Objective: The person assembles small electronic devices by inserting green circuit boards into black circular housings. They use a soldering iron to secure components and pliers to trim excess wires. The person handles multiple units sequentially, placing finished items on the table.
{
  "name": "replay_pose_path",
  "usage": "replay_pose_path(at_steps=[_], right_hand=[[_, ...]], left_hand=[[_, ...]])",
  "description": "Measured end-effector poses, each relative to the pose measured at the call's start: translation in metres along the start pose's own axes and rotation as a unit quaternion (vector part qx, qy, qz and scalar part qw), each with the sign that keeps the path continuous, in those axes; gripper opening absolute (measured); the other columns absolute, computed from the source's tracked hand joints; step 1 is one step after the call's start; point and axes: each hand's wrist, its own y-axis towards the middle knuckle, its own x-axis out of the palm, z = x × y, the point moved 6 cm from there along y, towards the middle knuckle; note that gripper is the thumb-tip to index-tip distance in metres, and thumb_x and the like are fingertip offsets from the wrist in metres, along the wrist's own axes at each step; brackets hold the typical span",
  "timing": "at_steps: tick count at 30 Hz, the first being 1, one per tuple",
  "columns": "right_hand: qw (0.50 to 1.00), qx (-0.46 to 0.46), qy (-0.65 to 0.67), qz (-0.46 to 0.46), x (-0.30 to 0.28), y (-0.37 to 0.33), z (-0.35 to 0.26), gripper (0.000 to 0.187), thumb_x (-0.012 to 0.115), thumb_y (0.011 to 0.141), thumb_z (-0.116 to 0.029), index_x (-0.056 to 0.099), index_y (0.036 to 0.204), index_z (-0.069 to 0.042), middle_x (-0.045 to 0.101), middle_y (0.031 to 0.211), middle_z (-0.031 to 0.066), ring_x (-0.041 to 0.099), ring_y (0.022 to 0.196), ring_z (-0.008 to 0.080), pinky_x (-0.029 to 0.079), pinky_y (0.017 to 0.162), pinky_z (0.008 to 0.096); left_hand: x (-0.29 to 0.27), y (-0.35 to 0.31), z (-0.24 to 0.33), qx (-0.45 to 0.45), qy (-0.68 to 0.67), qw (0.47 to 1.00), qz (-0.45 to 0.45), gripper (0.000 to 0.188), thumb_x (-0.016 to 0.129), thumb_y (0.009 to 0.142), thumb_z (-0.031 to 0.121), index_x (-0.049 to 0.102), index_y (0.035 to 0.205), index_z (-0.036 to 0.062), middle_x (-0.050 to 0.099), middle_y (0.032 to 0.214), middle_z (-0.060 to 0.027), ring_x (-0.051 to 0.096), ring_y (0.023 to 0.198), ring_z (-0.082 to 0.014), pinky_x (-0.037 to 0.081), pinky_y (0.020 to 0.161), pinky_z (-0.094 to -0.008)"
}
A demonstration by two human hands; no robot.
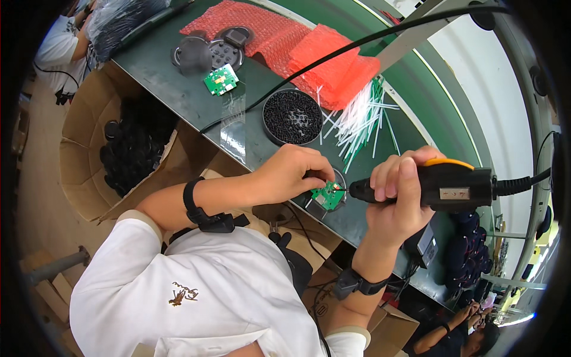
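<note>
My right hand [401, 193] is wrapped round a black electric screwdriver [455, 185] with an orange strip. Its bit points left onto a small green circuit board [328, 195]. The board sits in a round dark housing [341, 177] at the table's near edge. My left hand [300, 169] is closed, with thumb and fingers pinched on the housing at the board's left side. My fingers partly hide what lies under them. Just beyond stands a round tray of small black screws [292, 117].
Red bubble wrap [333, 59] and white cable ties [363, 119] lie farther back. Another green board [220, 80] rests beside round dark housings [225, 55]. A black cable [357, 44] crosses overhead. A carton [89, 149] of black parts stands at left. Other people sit at both sides.
</note>
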Motion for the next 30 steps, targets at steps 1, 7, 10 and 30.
replay_pose_path(at_steps=[1, 7, 10, 30], right_hand=[[1.000, -0.007, 0.010, -0.003, 0.001, 0.001, 0.001, 0.026, 0.069, 0.097, 0.002, 0.052, 0.117, 0.000, 0.055, 0.072, 0.0056, 0.047, 0.047, 0.0113, 0.041, 0.047, 0.0276], [1.000, -0.006, 0.027, 0.012, 0.009, 0.002, 0.006, 0.029, 0.068, 0.096, 0.003, 0.052, 0.121, 0.001, 0.055, 0.069, 0.0053, 0.047, 0.047, 0.0112, 0.041, 0.047, 0.0271], [1.000, -0.003, 0.022, 0.010, 0.009, 0.002, 0.010, 0.030, 0.068, 0.095, 0.004, 0.053, 0.122, 0.001, 0.055, 0.069, 0.0054, 0.047, 0.047, 0.0110, 0.041, 0.047, 0.0270], [0.997, -0.004, -0.043, 0.063, -0.002, 0.006, 0.028, 0.026, 0.071, 0.095, 0.003, 0.057, 0.117, 0.002, 0.055, 0.068, 0.0035, 0.051, 0.050, 0.0103, 0.039, 0.048, 0.0261]], left_hand=[[0.000, 0.001, 0.000, -0.001, 0.001, 1.000, -0.001, 0.021, 0.082, 0.083, 0.000, 0.079, 0.103, 0.0044, 0.076, 0.094, -0.0101, 0.072, 0.083, -0.0238, 0.056, 0.071, -0.0346], [0.000, 0.000, -0.001, 0.006, -0.006, 1.000, 0.001, 0.020, 0.084, 0.081, 0.001, 0.080, 0.101, 0.0038, 0.076, 0.093, -0.0107, 0.071, 0.082, -0.0257, 0.056, 0.072, -0.0368], [-0.001, -0.001, 0.000, 0.011, 0.001, 1.000, 0.004, 0.021, 0.085, 0.080, 0.002, 0.080, 0.100, 0.0038, 0.076, 0.092, -0.0104, 0.070, 0.082, -0.0265, 0.056, 0.073, -0.0375], [0.006, 0.009, -0.003, 0.014, 0.047, 0.999, -0.001, 0.040, 0.087, 0.075, 0.002, 0.074, 0.113, 0.0056, 0.074, 0.098, -0.0080, 0.068, 0.095, -0.0267, 0.055, 0.085, -0.0399]])
